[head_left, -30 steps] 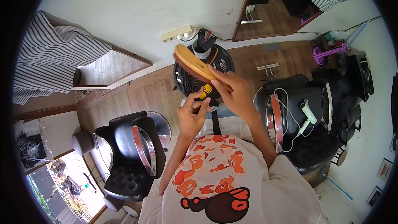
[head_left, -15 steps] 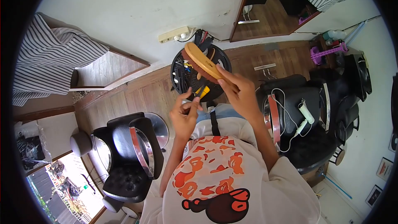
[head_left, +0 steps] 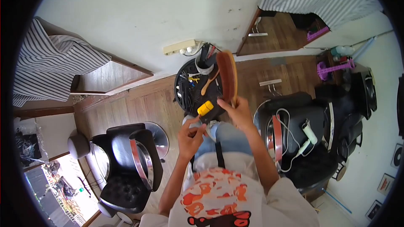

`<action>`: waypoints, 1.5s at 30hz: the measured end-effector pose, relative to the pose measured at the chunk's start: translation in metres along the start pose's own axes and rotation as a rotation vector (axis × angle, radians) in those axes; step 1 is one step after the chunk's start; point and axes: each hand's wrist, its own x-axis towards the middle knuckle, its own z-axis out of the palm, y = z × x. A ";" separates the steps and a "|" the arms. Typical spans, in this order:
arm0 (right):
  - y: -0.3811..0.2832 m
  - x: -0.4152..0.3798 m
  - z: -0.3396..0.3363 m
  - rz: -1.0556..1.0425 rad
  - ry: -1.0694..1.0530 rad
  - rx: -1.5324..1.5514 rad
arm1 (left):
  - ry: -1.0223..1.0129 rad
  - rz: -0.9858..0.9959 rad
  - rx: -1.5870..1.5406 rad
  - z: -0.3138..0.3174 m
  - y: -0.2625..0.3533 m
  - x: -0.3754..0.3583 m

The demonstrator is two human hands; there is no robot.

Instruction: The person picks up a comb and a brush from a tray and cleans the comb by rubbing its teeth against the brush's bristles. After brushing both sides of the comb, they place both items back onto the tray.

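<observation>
Brush with a curved light-wood back and reddish-brown bristles [head_left: 227,75] stands raised at the right edge of the round black tray [head_left: 213,92], bristles turned towards it. The right hand [head_left: 241,114] grasps its lower end between thumb and fingers, just off the tray's near right side. At the tray's near edge, the left hand [head_left: 191,140] pinches the black end of a small tool with a blocky yellow head [head_left: 205,108]; the tool's exact kind is hard to tell. The step in hand looks like handling both tools together, apart from each other; bringing them closer would call for turning the bristles towards the yellow head and a firm pinch on the small piece.

On the tray, a grey cup filled with dark tools [head_left: 204,68] stands towards the far side, a slim wooden-handled brush [head_left: 205,89] lies near the middle, and loose clips crowd the left. These could be knocked if either hand dips. Beyond the tray is a cream power strip [head_left: 179,48]; well to its right, a black padded chair [head_left: 294,101] bears a pale hairdryer [head_left: 309,133], seemingly out of the way.
</observation>
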 end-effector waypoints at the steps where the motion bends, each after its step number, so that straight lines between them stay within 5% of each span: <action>1: 0.008 -0.007 -0.003 0.096 0.006 0.042 | -0.021 -0.029 -0.024 -0.001 -0.006 -0.003; 4: -0.011 -0.033 -0.012 0.258 0.068 0.169 | -0.091 -0.133 -0.102 0.000 -0.024 -0.008; 6: 0.018 -0.035 -0.025 0.041 0.274 -0.002 | 0.010 -0.094 -0.104 0.000 -0.049 -0.010; 11: -0.063 -0.033 -0.045 -0.158 0.656 -0.230 | 0.286 -0.315 -0.118 -0.002 -0.088 -0.040; 15: -0.086 0.008 -0.058 -0.304 0.720 -0.307 | 0.348 -0.324 0.173 -0.003 -0.087 -0.045; 17: -0.103 0.026 -0.054 -0.294 0.710 -0.313 | 0.439 -0.172 0.592 0.002 -0.072 -0.031; 21: -0.128 0.043 -0.060 -0.366 0.633 -0.556 | 0.592 0.043 0.817 0.024 -0.044 -0.002; 34: -0.139 0.046 -0.059 -0.725 0.471 -0.519 | 0.442 -0.031 0.564 0.024 -0.019 0.026; 40: -0.129 -0.034 -0.090 -0.479 0.384 -0.647 | 0.448 0.108 0.400 0.037 -0.012 0.020; 42: -0.104 -0.057 -0.101 -0.447 0.286 -0.663 | 0.396 0.058 0.246 0.044 -0.005 0.009; 44: -0.099 -0.092 -0.095 -0.201 0.175 -0.575 | 0.335 0.030 0.097 0.049 0.008 -0.001; 45: -0.092 -0.104 -0.094 -0.169 0.087 -0.461 | 0.292 -0.115 -0.067 0.052 0.023 -0.008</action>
